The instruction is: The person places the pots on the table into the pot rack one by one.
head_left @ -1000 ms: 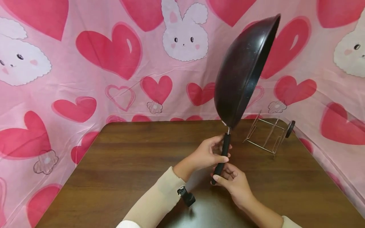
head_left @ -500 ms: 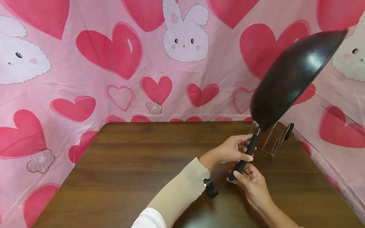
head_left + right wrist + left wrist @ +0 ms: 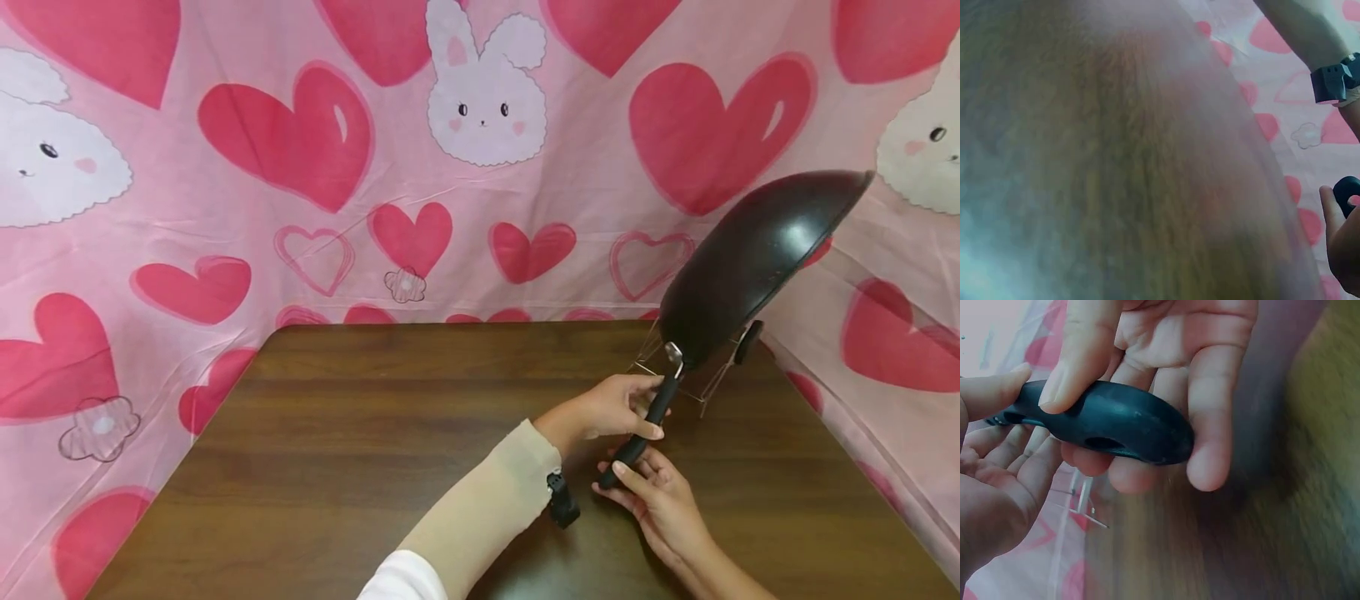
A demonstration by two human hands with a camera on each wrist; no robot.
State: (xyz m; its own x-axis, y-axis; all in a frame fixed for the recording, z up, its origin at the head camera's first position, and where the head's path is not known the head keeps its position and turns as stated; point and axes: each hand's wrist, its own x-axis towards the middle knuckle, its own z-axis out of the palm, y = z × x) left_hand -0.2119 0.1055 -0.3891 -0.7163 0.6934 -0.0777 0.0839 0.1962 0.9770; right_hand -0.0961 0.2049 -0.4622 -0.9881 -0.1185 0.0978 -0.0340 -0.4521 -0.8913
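Note:
A dark wok [image 3: 757, 258] slants up to the right in the head view, its rounded underside towards me. My left hand [image 3: 611, 408] pinches the upper part of its black handle [image 3: 658, 404]. Lower down, my right hand [image 3: 663, 504] holds the handle's end between thumb and fingers, which the left wrist view shows close up around the black handle end [image 3: 1141, 425]. Behind the wok stands a wire rack [image 3: 705, 398], partly hidden by the bowl. Whether wok and rack touch, I cannot tell.
A brown wooden table [image 3: 337, 450] lies under the hands. A pink cloth [image 3: 300, 250] with hearts and rabbits hangs behind and beside it. The rack bears a round black piece [image 3: 748, 342] on its right side, near the table's far right corner.
Both hands have carried the wok right, tilting it over from nearly upright to a slant. In the last half second the bowl has come lower, in front of the rack.

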